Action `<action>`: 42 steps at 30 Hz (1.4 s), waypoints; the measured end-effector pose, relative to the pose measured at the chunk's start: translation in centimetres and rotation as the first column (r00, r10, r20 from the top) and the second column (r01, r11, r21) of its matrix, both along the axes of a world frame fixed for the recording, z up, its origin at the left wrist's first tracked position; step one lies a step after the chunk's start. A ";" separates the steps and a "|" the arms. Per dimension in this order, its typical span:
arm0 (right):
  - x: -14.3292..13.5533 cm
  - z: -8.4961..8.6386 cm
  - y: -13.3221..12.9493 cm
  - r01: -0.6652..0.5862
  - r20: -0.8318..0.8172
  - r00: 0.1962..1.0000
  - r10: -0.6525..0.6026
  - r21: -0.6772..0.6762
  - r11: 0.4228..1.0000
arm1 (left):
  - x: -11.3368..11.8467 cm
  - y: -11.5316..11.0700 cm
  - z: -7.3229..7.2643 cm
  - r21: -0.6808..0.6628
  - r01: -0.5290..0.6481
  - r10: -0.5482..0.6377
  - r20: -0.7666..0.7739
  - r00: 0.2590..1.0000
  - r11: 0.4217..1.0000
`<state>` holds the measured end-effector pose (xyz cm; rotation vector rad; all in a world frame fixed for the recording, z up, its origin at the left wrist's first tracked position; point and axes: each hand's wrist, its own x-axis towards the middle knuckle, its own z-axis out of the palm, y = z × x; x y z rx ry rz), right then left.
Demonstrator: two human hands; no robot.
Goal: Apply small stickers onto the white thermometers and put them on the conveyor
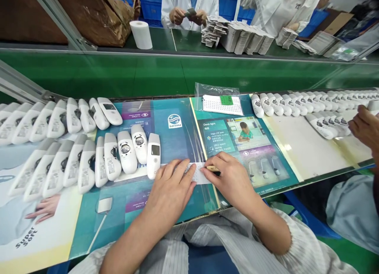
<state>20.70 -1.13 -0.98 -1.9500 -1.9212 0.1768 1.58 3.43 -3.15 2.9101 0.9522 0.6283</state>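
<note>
My left hand [173, 183] lies flat, fingers stretched, across a white sheet of small printed labels [202, 178]. At the sheet's right part, my right hand [229, 177] pinches a short tan stick-like tool [212, 168]; its tip is hidden by the fingers. A white handheld device with a small dark screen [154, 155] lies just left of my left fingertips. Beside it are several similar white and grey devices [127, 151], lying in a row with their backs or sides showing.
Another row of devices [59, 118] lies behind at left; more white devices [296, 102] line the right. A plastic bag with a label sheet [222, 105] lies at the back. A co-worker's hand [365, 124] is at far right. Beyond stand a white roll [141, 35] and card stacks [247, 37].
</note>
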 end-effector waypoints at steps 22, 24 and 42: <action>0.5 4.5 2.1 0.029 -0.407 0.911 0.064 0.220 0.975 | -2.2 3.7 5.2 -0.061 -0.485 0.438 -0.341 0.832 0.873; 0.3 5.1 2.6 -0.001 -0.403 0.910 0.098 0.235 0.972 | -2.3 4.2 5.5 -0.102 -0.499 0.447 -0.317 0.836 0.861; -1.6 6.8 5.0 -0.192 -0.275 0.933 0.233 0.168 0.967 | -0.6 4.0 6.1 -0.840 0.210 0.373 0.428 0.824 0.500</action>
